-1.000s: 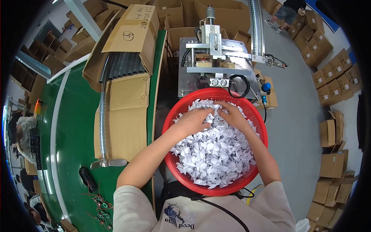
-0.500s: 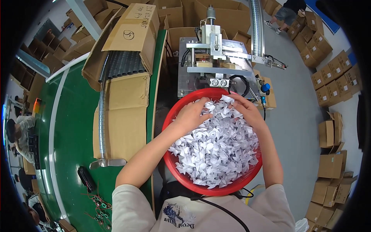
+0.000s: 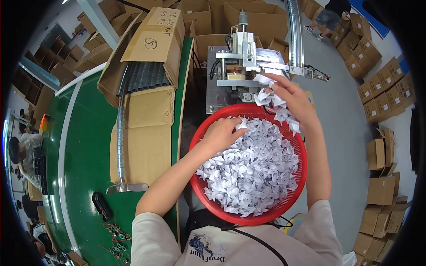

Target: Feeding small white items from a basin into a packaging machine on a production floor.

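A round red basket (image 3: 202, 195) sits in front of me, filled with small white plastic pinwheel pieces (image 3: 250, 170). My left hand (image 3: 219, 134) rests on the pile near the basket's far left rim, fingers curled on a piece. My right hand (image 3: 290, 99) is raised above the far rim, shut on a bunch of white pinwheel pieces (image 3: 270, 95) that spill from its fingers. Just beyond it stands a small metal machine (image 3: 242, 57) with a vertical cylinder on top.
A green conveyor table (image 3: 84, 155) runs along my left, carrying open cardboard boxes (image 3: 148, 93), a flexible metal hose (image 3: 120, 133) and a black tool (image 3: 102, 206). Stacked cartons (image 3: 381, 84) line the grey floor on the right. Other people sit at far left and stand at the top right.
My right hand has lifted out of the pile with a bunch of white pieces and moved up toward the machine. My left hand has stayed on the pile.
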Demonstrator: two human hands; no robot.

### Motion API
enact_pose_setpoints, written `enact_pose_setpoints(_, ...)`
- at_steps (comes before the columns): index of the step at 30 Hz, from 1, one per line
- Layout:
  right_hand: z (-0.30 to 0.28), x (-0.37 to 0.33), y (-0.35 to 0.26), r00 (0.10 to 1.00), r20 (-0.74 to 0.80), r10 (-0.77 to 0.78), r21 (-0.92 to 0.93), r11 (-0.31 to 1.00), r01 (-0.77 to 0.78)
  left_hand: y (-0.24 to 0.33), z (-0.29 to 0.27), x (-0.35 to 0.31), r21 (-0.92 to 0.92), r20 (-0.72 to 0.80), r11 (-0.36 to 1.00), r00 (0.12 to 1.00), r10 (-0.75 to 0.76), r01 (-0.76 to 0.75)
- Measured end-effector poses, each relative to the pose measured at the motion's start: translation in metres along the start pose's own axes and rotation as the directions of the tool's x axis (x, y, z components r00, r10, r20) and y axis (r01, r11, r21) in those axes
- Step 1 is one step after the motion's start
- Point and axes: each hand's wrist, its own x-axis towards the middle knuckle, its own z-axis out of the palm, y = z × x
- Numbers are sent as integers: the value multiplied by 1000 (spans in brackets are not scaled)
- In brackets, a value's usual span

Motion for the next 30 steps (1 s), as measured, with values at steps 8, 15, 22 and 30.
enact_pose_setpoints(8, 7, 23, -18, 999, 35, 1, -185, 983, 6, 0, 0, 0, 32, 20, 999, 1000, 14, -15)
enact_pose_setpoints(15, 5, 17, -10, 1000, 10, -24, -189, 982, 26, -1, -2, 0, 12, 47, 1000, 999, 0, -1)
enact_pose_setpoints(22, 10, -30, 45, 999, 5, 45, -31, 999, -45, 1, -12, 3, 65, -153, 988, 977, 149, -140)
enact_pose_setpoints(30, 13, -73, 103, 988, -2, 156, 148, 977, -154, 38, -45, 25, 218, -419, 950, 858, 296, -222)
